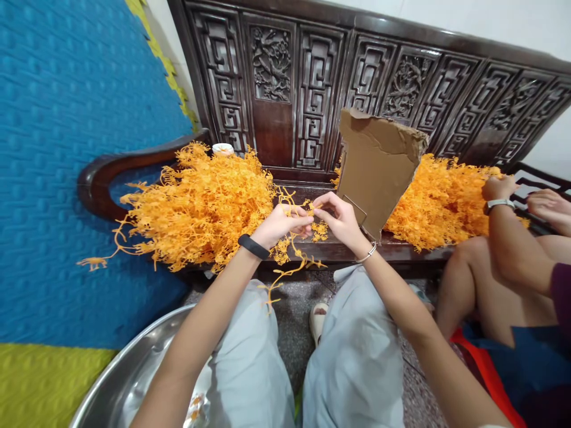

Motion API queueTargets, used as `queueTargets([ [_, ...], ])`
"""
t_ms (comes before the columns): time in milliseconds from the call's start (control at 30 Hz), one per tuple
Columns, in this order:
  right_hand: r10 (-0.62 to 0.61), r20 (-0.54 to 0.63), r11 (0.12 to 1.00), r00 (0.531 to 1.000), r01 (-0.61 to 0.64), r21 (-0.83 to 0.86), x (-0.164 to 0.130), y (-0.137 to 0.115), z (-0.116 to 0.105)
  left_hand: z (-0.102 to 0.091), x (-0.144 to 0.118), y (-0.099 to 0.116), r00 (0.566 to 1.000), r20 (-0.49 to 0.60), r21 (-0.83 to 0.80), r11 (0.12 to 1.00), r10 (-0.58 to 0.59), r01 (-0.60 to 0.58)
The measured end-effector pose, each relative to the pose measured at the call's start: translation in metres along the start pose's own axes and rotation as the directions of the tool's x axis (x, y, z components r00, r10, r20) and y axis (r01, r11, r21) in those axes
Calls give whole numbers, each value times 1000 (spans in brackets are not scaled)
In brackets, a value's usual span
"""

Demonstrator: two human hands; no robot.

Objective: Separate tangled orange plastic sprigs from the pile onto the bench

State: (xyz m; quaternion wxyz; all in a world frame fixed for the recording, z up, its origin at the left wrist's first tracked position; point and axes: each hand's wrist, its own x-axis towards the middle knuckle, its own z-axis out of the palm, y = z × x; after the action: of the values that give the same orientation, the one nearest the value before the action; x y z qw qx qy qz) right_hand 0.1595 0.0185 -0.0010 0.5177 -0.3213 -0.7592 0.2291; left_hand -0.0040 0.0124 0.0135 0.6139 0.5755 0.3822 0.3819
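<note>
- The left hand [285, 223] is at the centre of the frame, its fingers curled and its thumb pressed in; it has hold of a thin part of the orange sprig [304, 259].
- The right hand [341, 220], just right of centre, is nearly closed; thumb and forefinger pinch the sprig's upper end, the fingertips close to those of the left hand.
- The sprig is at the centre of the frame, between and below the two hands; the left heap [209, 208] of orange sprigs lies just to its left, the cardboard sheet [379, 166] stands tilted to its right, and the right heap [446, 202] lies beyond that.
- To handle it well, the left hand would best steady the stem near the joint while the right works with small fingertip moves; a light pinch should spare the thin branches, and keeping the loose end away from the left heap should avoid tangles.
- The part between the fingers runs roughly level across the frame; the trailing stem's long axis slants down toward the lower left, its tip pointing to the bottom edge, a short branch pointing right; whether all of this is one piece cannot be told.
</note>
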Motion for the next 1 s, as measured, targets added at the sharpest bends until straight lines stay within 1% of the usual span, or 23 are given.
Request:
queueTargets([
  [67,-4,-3,999,1000,4,-33,0,-1,0,-1,0,0,1000,-1,9,1000,-7,7],
  [233,3,13,996,1000,-2,-90,-1,-1,2,-3,1,-2,1000,-9,113,993,-24,25],
  [300,14,16,996,1000,-12,-87,-1,0,3,-3,2,-3,999,-44,140,990,-4,10],
  [367,29,23,997,999,-27,-76,0,2,3,-2,2,-4,995,-92,167,986,26,-11],
  [433,42,34,997,999,-39,-73,0,3,3,-2,3,-5,992,-113,200,979,61,-37],
  [500,56,37,996,998,-54,-71,0,4,2,-2,3,-6,989,-112,229,971,100,-72],
  [600,105,31,994,994,-105,-27,-2,5,3,-2,3,-7,977,-107,247,957,186,-155],
  [700,154,63,988,986,-154,1,-3,8,3,-2,3,-8,960,-90,272,934,265,-232],
  [767,158,95,987,983,-156,-35,-4,10,3,-2,3,-9,941,-96,329,903,324,-277],
  [900,134,116,986,984,-121,-112,-2,9,0,0,2,-12,880,-124,450,817,458,-362],
  [933,136,117,987,984,-123,-107,-2,8,-2,1,2,-12,876,-132,448,816,464,-365],
  [967,141,117,987,983,-130,-96,-2,7,-3,1,1,-12,884,-139,425,833,446,-354],
  [1000,148,114,987,982,-139,-84,-1,5,-4,2,1,-11,903,-141,384,863,406,-328],
])
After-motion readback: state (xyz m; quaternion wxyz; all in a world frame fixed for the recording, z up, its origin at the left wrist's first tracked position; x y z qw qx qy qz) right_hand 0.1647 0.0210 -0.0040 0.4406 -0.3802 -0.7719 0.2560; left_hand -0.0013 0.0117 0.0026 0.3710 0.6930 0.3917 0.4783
